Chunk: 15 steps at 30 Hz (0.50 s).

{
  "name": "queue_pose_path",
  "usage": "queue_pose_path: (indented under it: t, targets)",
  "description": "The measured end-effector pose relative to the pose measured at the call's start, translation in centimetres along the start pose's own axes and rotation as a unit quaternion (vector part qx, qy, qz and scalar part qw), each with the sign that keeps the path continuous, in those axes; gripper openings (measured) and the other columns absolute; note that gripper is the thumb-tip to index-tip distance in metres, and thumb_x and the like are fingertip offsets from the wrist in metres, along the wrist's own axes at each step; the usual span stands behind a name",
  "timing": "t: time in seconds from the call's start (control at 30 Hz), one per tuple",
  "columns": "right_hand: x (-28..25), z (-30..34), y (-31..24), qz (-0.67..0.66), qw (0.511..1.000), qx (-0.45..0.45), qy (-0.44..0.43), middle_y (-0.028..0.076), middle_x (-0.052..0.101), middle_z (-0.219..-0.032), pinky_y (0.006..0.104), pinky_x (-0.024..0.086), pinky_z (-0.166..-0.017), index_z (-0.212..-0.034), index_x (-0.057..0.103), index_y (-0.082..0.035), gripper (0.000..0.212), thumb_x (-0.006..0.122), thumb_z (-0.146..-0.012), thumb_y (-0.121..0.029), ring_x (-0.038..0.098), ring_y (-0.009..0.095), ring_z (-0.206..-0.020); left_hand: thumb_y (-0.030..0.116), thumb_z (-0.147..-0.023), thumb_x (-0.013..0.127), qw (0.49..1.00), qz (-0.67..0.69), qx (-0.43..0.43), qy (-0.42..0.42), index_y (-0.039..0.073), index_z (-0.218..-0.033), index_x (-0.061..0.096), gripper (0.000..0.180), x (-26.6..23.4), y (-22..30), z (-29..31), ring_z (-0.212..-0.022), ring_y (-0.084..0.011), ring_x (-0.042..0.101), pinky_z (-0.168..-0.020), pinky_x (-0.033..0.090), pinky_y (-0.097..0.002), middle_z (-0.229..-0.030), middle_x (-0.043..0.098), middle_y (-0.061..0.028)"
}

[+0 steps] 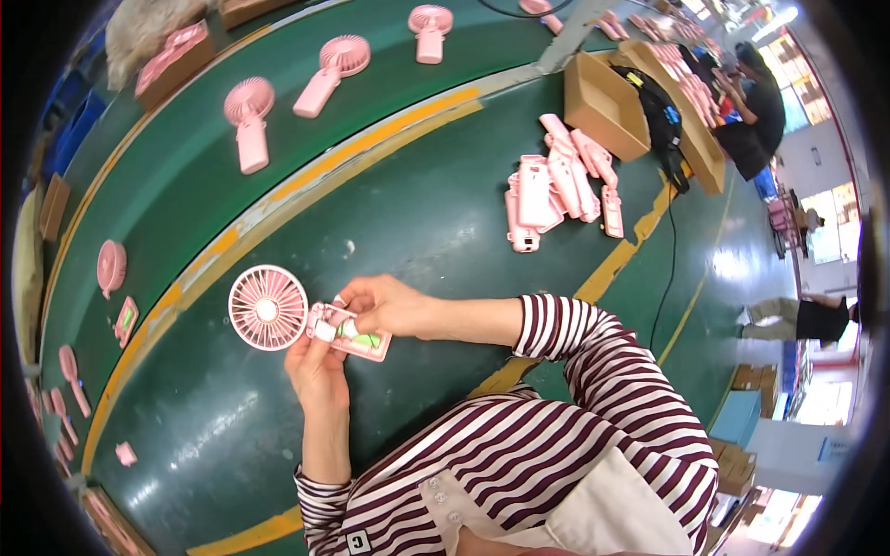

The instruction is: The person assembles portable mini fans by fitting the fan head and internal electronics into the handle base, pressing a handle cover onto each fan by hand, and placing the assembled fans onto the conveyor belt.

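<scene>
Over the green bench I hold a pink handheld fan [267, 308], its round grille pointing left. Its handle shell [373, 350] lies open to the right, showing green and white parts inside. My left hand [318, 371] grips the fan from below, where the head meets the handle. From above, my right hand [382, 304] is closed, its fingers pinching at the open handle. White coverings show on fingertips of both hands. Whether my right fingers hold a separate small part is hidden. A pile of pink handle shells [556, 181] lies to the right.
Beyond a yellow-striped edge, a green belt [185, 199] carries several pink fans [248, 120]. An open cardboard box [607, 107] and a black bag [658, 116] stand behind the shells. A small pink piece [126, 454] lies at lower left. People [756, 102] are at the right.
</scene>
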State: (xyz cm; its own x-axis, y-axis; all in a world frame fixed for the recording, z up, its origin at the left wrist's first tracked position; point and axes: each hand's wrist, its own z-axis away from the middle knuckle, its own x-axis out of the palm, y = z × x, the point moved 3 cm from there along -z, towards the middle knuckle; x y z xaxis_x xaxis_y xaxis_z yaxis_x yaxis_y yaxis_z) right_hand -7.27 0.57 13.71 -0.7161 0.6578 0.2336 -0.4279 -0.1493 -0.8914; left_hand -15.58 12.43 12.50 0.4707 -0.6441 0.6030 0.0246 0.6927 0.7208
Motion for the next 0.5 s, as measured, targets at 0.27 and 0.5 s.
queue_pose_path:
  t: [0.27,0.5]
  targets:
    - [-11.3,11.0,-8.2,0.615,0.621,-0.125,0.471,0.015,0.056,-0.074,0.0358,0.047,-0.054,-0.085,0.053,-0.001,0.033,0.064,-0.071,-0.029,0.058,0.028,-0.066,0.005,-0.080,0.056,0.995,-0.032,-0.097,-0.016,-0.002,-0.101,0.056,0.022,-0.2,0.3,0.3,-0.089,-0.0220,0.060,-0.077,0.049,-0.0343,-0.098,0.061,-0.0152]
    - [-15.1,11.5,-5.1,0.710,0.495,-0.086,0.493,0.018,0.054,-0.077,0.0380,0.048,-0.055,-0.090,0.046,0.003,0.041,0.064,-0.066,-0.024,0.057,0.031,-0.067,0.003,-0.079,0.052,0.991,-0.045,-0.118,0.036,-0.005,-0.106,0.053,0.028,-0.7,0.3,0.1,-0.089,-0.0221,0.059,-0.076,0.049,-0.0340,-0.099,0.060,-0.0135]
